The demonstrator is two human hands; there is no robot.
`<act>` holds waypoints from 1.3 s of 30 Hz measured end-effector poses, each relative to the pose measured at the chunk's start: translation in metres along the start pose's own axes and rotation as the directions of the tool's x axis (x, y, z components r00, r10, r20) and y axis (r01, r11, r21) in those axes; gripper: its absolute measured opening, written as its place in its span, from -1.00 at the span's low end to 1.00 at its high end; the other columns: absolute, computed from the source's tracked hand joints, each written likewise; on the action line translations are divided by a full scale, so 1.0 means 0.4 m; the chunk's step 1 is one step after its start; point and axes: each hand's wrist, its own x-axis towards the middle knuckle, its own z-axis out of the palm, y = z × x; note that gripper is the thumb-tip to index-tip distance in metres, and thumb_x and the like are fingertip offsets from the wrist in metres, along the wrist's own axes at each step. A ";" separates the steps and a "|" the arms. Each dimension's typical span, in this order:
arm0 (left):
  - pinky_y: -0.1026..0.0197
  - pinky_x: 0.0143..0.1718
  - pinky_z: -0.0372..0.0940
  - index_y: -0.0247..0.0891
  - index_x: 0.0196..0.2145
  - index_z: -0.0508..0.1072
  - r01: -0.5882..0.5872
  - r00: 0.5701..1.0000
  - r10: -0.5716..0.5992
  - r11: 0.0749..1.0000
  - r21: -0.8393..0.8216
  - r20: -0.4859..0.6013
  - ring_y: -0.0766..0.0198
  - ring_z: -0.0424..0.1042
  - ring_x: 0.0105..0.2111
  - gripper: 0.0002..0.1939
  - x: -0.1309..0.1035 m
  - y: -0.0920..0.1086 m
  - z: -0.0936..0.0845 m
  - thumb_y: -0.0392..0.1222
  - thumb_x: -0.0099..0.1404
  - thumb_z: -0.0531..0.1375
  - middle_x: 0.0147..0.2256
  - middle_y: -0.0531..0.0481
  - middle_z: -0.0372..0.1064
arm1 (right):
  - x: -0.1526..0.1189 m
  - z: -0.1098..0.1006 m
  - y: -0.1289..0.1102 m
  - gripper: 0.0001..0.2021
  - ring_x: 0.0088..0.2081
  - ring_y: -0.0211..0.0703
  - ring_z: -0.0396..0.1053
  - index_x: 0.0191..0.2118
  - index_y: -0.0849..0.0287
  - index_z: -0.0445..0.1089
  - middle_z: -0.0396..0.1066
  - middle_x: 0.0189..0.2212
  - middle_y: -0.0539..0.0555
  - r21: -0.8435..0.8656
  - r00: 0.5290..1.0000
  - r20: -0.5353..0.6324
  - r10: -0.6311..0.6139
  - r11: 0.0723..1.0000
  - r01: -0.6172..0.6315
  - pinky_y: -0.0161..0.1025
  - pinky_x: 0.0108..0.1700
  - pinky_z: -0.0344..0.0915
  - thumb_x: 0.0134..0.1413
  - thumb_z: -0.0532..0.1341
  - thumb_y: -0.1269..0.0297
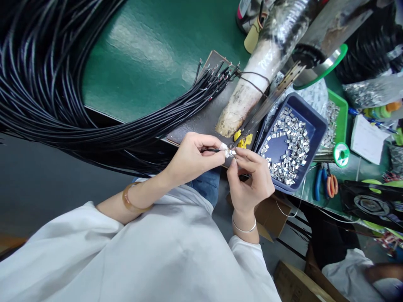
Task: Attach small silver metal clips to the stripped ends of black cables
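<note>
My left hand [201,155] pinches the end of a black cable [210,150] between thumb and fingers, with white wrapping on a fingertip. At the cable's tip sits a small shiny metal connector [231,153]. My right hand [250,176] closes thumb and forefinger on that connector from the other side. Just beyond the fingers lie yellow plastic pieces [244,141] by the foot of a soldering stand. To the right, a dark blue tray [315,121] holds many similar metal connectors [291,142]. A thick bundle of black cables [132,136] sweeps in from the left.
A plastic-wrapped post [242,96] leans over the green table [135,54]. On the right are a green tray [341,113], a solder spool [341,154], pliers [330,184], a paper pad [368,138] and a black fan [371,205]. Another person's sleeve [349,272] shows at lower right.
</note>
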 end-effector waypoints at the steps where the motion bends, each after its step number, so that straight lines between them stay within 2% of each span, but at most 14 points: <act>1: 0.38 -0.56 0.15 -0.34 -0.52 0.60 0.001 1.000 -0.001 1.000 0.003 0.007 0.43 0.24 -0.57 -0.91 0.000 0.000 -0.001 -0.29 0.05 0.28 -0.58 0.05 0.36 | 0.001 0.000 0.000 -0.84 -0.19 -0.22 0.57 -0.25 0.09 0.39 0.59 -0.15 0.04 0.003 1.000 0.004 0.000 1.000 0.000 -0.30 -0.30 0.50 0.12 0.30 0.49; 6: 0.42 -0.62 0.05 -0.37 -0.55 0.55 -0.018 0.999 0.018 1.000 -0.023 -0.030 0.52 0.10 -0.62 -0.94 0.005 0.011 0.009 -0.33 0.01 0.27 -0.61 0.10 0.31 | 0.004 0.004 -0.002 -0.83 -0.14 -0.19 0.57 -0.26 0.10 0.37 0.59 -0.15 0.06 -0.019 0.999 -0.007 -0.031 0.999 0.031 -0.25 -0.19 0.52 0.09 0.31 0.51; 11: 0.44 -0.65 -0.05 -0.38 -0.56 0.51 -0.058 0.997 0.058 0.998 0.013 -0.042 0.55 -0.02 -0.64 -0.94 0.006 0.014 0.015 -0.35 0.03 0.26 -0.63 0.14 0.22 | 0.006 0.003 -0.001 -0.83 -0.14 -0.19 0.56 -0.25 0.09 0.38 0.58 -0.14 0.06 -0.022 1.000 0.008 -0.018 1.000 0.018 -0.23 -0.17 0.53 0.10 0.31 0.50; 16: 0.42 -0.65 -0.07 -0.37 -0.53 0.51 -0.035 0.998 0.037 0.999 0.035 -0.051 0.53 0.01 -0.64 -0.94 0.002 0.002 0.013 -0.31 0.04 0.26 -0.63 0.12 0.22 | 0.007 0.003 0.001 -0.84 -0.14 -0.17 0.56 -0.24 0.08 0.38 0.56 -0.13 0.05 -0.017 1.000 0.022 -0.016 1.000 0.016 -0.21 -0.18 0.55 0.11 0.30 0.48; 21: 0.40 -0.62 0.03 -0.34 -0.52 0.52 -0.027 0.998 0.029 0.999 0.034 -0.053 0.49 0.14 -0.61 -0.93 -0.001 -0.003 0.014 -0.29 0.08 0.27 -0.60 0.08 0.30 | 0.008 0.005 0.001 -0.83 -0.13 -0.18 0.55 -0.23 0.09 0.39 0.56 -0.13 0.06 -0.001 1.000 0.021 -0.011 1.000 0.011 -0.21 -0.14 0.55 0.10 0.30 0.49; 24: 0.39 -0.60 0.09 -0.34 -0.51 0.53 -0.013 0.998 0.014 1.000 0.019 -0.055 0.46 0.20 -0.60 -0.92 -0.001 0.000 0.015 -0.27 0.09 0.27 -0.60 0.07 0.33 | 0.008 0.006 0.001 -0.83 -0.15 -0.19 0.55 -0.24 0.09 0.38 0.56 -0.13 0.06 -0.001 1.000 0.019 -0.006 1.000 0.006 -0.23 -0.19 0.53 0.11 0.30 0.49; 34: 0.40 -0.62 0.06 -0.33 -0.54 0.50 0.006 0.997 -0.008 1.000 -0.016 -0.080 0.47 0.17 -0.61 -0.91 -0.005 0.020 0.019 -0.28 0.07 0.26 -0.60 0.08 0.33 | 0.017 0.005 -0.011 -0.84 -0.17 -0.17 0.56 -0.26 0.09 0.41 0.57 -0.16 0.05 -0.017 1.000 -0.021 0.008 1.000 -0.008 -0.22 -0.23 0.53 0.09 0.32 0.49; 39: 0.40 -0.59 0.13 -0.34 -0.53 0.51 0.037 0.998 -0.039 0.998 -0.047 -0.053 0.45 0.23 -0.58 -0.95 0.002 0.021 0.014 -0.29 0.04 0.28 -0.57 0.07 0.37 | 0.011 0.006 -0.008 -0.84 -0.16 -0.15 0.57 -0.27 0.08 0.38 0.57 -0.14 0.06 0.000 1.000 -0.028 -0.007 1.000 0.007 -0.21 -0.21 0.55 0.10 0.31 0.48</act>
